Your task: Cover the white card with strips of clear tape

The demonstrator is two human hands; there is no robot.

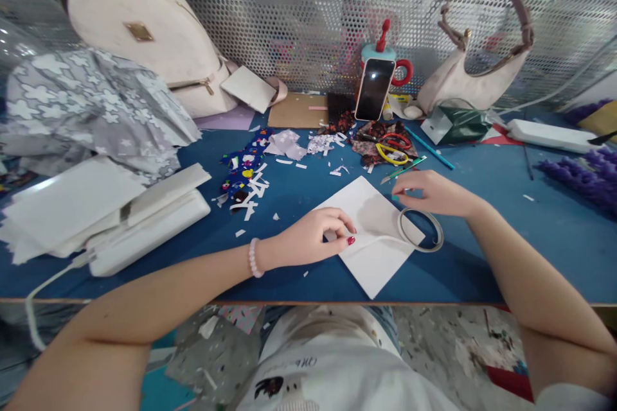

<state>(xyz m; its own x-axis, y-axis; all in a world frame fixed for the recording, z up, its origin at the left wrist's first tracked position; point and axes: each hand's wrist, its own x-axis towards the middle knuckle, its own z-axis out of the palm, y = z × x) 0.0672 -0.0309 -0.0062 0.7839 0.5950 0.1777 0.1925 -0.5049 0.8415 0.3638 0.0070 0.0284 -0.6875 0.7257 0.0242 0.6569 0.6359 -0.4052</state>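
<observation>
Left hand [337, 231]: fingers curled over a white, square-cut paper sheet [371, 273], thumb and forefinger brought near one another at the left end of a narrow white strip [380, 239]; whether the strip is gripped cannot be told. Right hand [429, 192]: thumb and forefinger drawn toward one another, a teal spot seen at the tips; whether anything is held cannot be told.

The strip's long axis is laid roughly left to right across the sheet, from the left fingertips to a pale, ring-shaped roll of tape-like material [439, 237]. By that roll the sheet's right corner is overlapped; it is placed to the right of the left fingertips and just on the body side of the right hand, the nearer of the two.

Beyond the right fingertips: a slim green craft knife [407, 167]; farther, yellow-handled scissors [389, 154]. All are set on a blue tabletop [284, 282].
</observation>
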